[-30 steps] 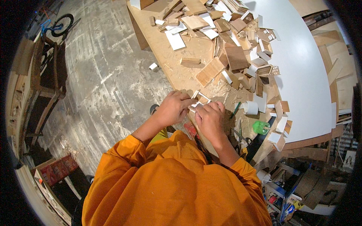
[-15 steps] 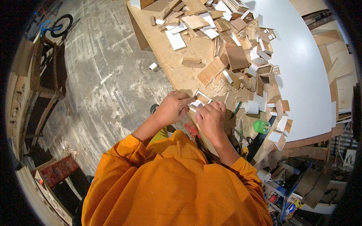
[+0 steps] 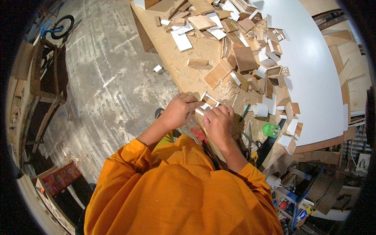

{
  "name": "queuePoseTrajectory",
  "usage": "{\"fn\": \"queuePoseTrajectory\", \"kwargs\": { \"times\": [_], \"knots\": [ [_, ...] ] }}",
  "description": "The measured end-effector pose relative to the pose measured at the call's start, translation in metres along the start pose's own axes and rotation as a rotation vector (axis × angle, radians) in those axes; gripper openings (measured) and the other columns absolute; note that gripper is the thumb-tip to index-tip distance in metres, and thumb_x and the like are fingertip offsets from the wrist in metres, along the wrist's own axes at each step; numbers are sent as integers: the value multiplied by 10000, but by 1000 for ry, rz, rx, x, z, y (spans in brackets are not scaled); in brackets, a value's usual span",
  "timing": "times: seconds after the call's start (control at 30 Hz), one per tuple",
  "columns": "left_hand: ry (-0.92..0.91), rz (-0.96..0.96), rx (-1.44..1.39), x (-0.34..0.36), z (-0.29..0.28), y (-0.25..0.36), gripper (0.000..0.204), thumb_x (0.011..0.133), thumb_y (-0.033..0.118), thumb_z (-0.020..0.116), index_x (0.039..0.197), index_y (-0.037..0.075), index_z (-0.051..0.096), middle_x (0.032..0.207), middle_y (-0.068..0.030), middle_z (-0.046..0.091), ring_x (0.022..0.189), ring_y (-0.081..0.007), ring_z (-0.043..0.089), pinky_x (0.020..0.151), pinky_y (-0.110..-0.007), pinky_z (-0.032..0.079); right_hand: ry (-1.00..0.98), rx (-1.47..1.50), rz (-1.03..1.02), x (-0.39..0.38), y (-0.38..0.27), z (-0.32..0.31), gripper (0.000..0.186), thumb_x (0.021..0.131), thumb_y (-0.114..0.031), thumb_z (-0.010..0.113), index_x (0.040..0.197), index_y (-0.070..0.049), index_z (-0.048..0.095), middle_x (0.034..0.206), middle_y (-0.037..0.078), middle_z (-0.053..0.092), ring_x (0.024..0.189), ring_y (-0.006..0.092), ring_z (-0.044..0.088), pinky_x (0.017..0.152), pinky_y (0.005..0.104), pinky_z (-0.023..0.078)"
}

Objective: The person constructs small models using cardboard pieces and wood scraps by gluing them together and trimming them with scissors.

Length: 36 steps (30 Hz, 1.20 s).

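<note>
At the near edge of the workbench, a small open box point(image 3: 212, 97) with white walls and a wood-brown inside lies between my two hands. My left hand point(image 3: 178, 112) is closed on its left side, thumb and fingers pinched together. My right hand point(image 3: 219, 121) grips the near right side with curled fingers. Just what the fingertips press on is partly hidden by the hands. To the right of my right hand are a green slim tool point(image 3: 245, 112), a white cup-like cylinder point(image 3: 260, 110) and a green plastic container point(image 3: 270, 130).
A heap of wood and white board offcuts point(image 3: 245, 58) covers the far part of the bench point(image 3: 184, 70). Beyond it lies a large white panel point(image 3: 313, 78). Small white box pieces point(image 3: 292, 127) stand at the right. A tool rack point(image 3: 291, 196) is lower right; a wooden frame point(image 3: 43, 94) stands left.
My hands stay nearly in place on the small box, with only a slight shift. The whole view has moved very slightly.
</note>
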State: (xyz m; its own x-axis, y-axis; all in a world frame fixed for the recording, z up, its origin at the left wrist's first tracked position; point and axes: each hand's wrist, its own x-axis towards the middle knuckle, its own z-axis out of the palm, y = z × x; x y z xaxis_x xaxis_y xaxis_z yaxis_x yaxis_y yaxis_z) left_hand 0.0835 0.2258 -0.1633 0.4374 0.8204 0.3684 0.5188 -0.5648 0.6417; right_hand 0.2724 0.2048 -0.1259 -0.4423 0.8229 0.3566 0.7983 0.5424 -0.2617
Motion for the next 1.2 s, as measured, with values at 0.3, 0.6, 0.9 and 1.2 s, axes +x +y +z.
{"fn": "queuePoseTrajectory", "kwargs": {
  "times": [0.3,0.6,0.9,1.2],
  "knots": [
    [7,-1,-31,0,3,-3,445,684,-20,602,1099,106,702,942,-79,645,902,-286,599,804,-399,460,-25,-21,-28,1,1,1,79,695,-63,695,737,-81,630,739,52,585,811,241,551,869,408,382],
    [85,39,-90,0,10,-11,435,658,-35,622,1065,91,712,891,-92,653,841,-291,609,752,-398,480,-90,2,12,-2,6,-7,147,725,-99,720,865,-78,678,845,59,645,882,246,581,912,416,382],
    [30,16,-51,0,5,-7,426,725,-9,639,1126,125,691,905,-75,645,867,-275,617,766,-396,472,40,369,411,-27,25,-13,316,753,-13,695,1065,-16,642,1002,141,667,909,280,650,823,387,519],
    [47,30,-46,2,2,-4,404,683,-31,636,1063,82,713,873,-79,652,845,-271,608,761,-382,480,-71,767,730,-37,28,15,293,785,49,654,1071,8,601,943,102,681,826,161,659,752,285,536]
  ]
}}
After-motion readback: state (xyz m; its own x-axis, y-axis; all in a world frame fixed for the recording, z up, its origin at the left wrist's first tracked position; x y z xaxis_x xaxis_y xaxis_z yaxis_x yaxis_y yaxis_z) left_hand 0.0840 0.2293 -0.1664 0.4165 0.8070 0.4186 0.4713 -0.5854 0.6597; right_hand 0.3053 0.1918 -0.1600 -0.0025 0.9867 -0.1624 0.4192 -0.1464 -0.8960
